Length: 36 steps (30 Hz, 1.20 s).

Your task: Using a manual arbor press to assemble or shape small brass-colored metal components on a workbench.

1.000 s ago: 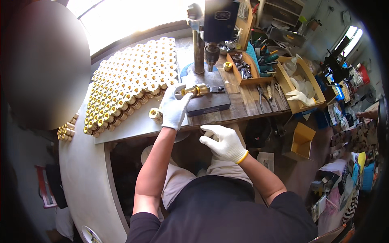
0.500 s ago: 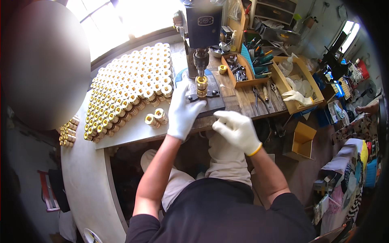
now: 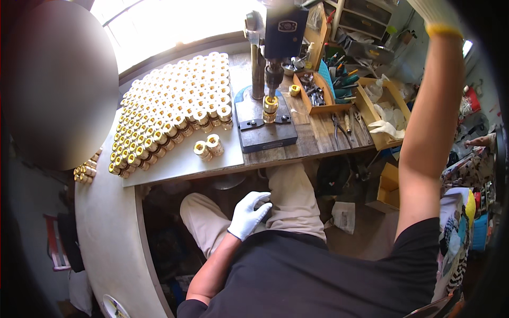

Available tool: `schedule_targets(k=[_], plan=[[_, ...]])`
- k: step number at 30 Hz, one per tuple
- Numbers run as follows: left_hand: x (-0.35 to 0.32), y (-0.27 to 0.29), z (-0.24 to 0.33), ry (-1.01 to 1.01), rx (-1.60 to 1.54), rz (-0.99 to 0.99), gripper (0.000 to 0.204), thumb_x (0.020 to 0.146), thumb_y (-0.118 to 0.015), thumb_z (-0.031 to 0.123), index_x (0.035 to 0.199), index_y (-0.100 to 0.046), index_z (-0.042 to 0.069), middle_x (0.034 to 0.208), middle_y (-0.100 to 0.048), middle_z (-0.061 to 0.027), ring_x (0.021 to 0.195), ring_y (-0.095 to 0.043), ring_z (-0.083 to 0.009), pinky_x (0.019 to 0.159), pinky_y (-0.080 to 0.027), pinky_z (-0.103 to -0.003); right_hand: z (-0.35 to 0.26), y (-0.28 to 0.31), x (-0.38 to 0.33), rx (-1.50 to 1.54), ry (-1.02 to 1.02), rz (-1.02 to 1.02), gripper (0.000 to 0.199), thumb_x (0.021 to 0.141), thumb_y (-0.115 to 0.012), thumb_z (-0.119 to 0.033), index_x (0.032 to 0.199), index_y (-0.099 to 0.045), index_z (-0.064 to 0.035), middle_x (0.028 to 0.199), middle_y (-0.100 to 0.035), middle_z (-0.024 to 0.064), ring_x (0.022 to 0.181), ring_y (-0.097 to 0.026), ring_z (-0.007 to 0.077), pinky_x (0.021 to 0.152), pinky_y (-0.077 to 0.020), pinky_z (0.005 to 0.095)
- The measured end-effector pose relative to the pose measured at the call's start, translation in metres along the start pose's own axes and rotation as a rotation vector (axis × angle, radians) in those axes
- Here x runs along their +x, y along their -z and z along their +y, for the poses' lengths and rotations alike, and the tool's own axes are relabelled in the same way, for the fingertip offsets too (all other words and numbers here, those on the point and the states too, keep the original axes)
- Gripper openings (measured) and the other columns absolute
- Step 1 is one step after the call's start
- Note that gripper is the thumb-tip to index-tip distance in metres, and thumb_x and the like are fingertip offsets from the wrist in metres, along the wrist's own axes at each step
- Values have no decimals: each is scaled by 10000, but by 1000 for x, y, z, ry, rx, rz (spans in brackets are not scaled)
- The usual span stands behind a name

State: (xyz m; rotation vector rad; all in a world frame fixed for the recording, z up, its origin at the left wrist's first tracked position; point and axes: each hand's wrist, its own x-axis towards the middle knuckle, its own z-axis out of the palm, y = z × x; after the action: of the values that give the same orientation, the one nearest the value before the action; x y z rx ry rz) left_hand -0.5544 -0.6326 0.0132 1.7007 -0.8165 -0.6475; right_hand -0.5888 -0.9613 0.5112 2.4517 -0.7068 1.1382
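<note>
My left hand (image 3: 250, 214), in a white glove, is over my lap. Its fingers are curved with a gap to the thumb, and nothing shows between them. My right hand (image 3: 436, 15), gloved with a yellow cuff, is raised at the top right; its fingers are blurred and cut off by the frame's edge. On the workbench stands a drill press (image 3: 286, 34). A brass fitting (image 3: 270, 110) stands upright beneath its chuck (image 3: 274, 74), on the dark base (image 3: 268, 139). Neither hand touches it. Two brass fittings (image 3: 208, 147) stand side by side left of the base.
Several rows of brass fittings (image 3: 172, 103) fill a pale board at left. Right of the press are a single brass ring (image 3: 294, 90), a tray of metal parts (image 3: 318, 108), pliers (image 3: 335, 130) and a wooden box (image 3: 405, 119) holding gloves. A cardboard box (image 3: 386, 185) sits below.
My left hand has drawn back from beside the press down to my lap. My right hand has swung from the bench edge up to the top right. The fitting stays under the chuck.
</note>
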Motion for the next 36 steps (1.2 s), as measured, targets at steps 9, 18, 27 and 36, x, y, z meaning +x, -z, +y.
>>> schedule_targets(k=[9,18,27,36], plan=[[64,1,108,-717,211,24,398,917,-833,161,1281,-723,41,1242,-721,-155,1144,-684,-383,1013,-563,-445,-18,-59,-223,324,-40,-291,373,1081,-665,-230,1377,-708,-7,1040,-771,261,936,-758,371,854,-597,425],[168,-60,314,-1208,614,-20,509,755,-865,532,1047,-783,124,1110,-728,-62,1189,-656,-327,1071,-491,-536,11,-159,-225,716,-63,-378,501,1066,-733,-294,1509,-600,-102,1198,-749,110,1083,-714,227,942,-548,362],[191,-69,256,-1258,408,55,462,735,-855,489,1001,-770,120,1082,-733,-52,1212,-637,-295,1105,-471,-480,-30,-156,-213,551,-251,-514,392,1043,-763,-351,1301,-683,-66,1084,-753,147,961,-708,336,883,-565,399],[101,83,154,-807,411,308,379,821,-872,170,1166,-790,37,1174,-776,-182,1082,-743,-370,978,-585,-455,-23,-112,-252,947,-237,31,232,1106,-634,-87,1279,-747,19,1161,-787,151,803,-649,120,752,-558,262]])
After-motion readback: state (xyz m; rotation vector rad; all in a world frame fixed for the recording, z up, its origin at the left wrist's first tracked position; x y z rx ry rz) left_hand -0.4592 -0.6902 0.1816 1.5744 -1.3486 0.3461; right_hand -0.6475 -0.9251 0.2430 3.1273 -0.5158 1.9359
